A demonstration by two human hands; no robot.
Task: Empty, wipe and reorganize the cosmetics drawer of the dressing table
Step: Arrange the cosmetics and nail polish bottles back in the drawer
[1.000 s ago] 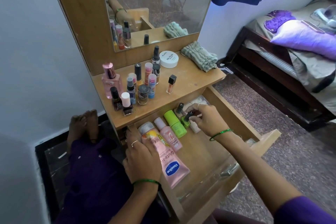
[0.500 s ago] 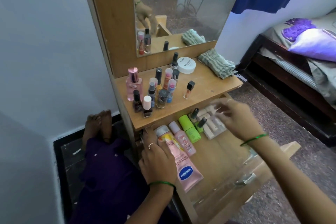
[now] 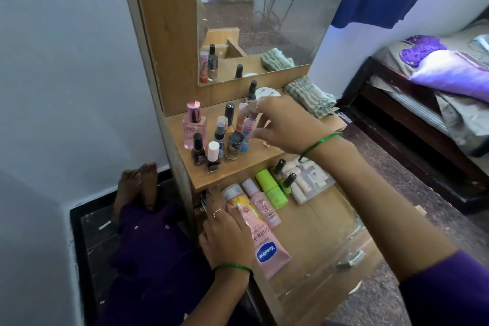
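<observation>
We see the right hand at frame centre, fingers spread loosely among the bottles on the tabletop — gripping nothing we can make out. The left hand lies flat, fingers straight, on the Vaseline tube in the open drawer, lower centre.

Bottles on tabletop; tubes in drawer.
</observation>
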